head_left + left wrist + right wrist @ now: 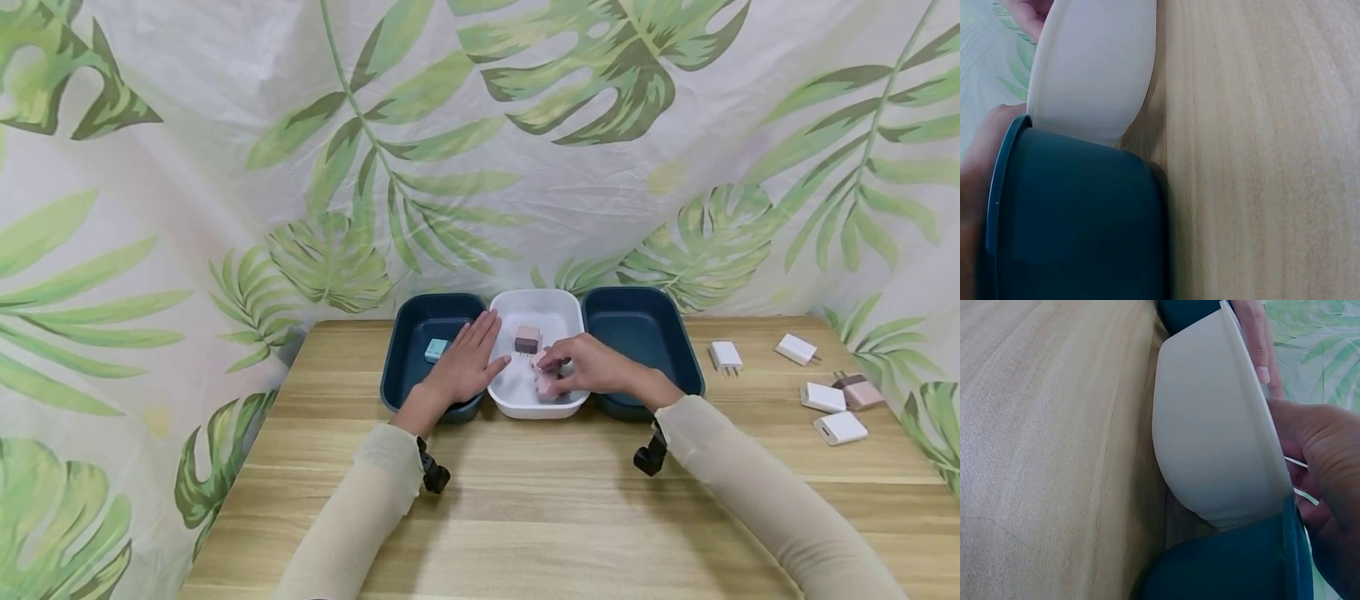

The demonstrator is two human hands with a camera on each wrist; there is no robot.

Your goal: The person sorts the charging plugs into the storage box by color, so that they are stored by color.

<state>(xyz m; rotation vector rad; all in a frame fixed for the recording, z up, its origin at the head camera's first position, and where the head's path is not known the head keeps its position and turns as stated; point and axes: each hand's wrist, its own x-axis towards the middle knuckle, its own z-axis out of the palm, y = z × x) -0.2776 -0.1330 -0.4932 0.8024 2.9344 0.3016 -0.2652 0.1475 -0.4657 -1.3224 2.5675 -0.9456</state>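
Note:
My left hand (463,367) lies with straight fingers across the rim of the left dark blue bin (387,379), its fingertips at the edge of the white bin (517,408). A light blue plug charger (436,350) sits in that dark bin beside the hand. My right hand (592,364) reaches into the white bin, its curled fingers and thumb pinching a pink plug charger (547,387). Next to it, partly hidden by the fingers, is another pink piece (537,360). Farther back in the white bin stands a pink and brown charger (527,338).
A second dark blue bin (637,312) adjoins the white one on the right. On the wooden table (510,500) at the right lie several white plug chargers (726,356) and a pink and brown charger (861,392). A leaf-patterned cloth (450,125) hangs behind the bins.

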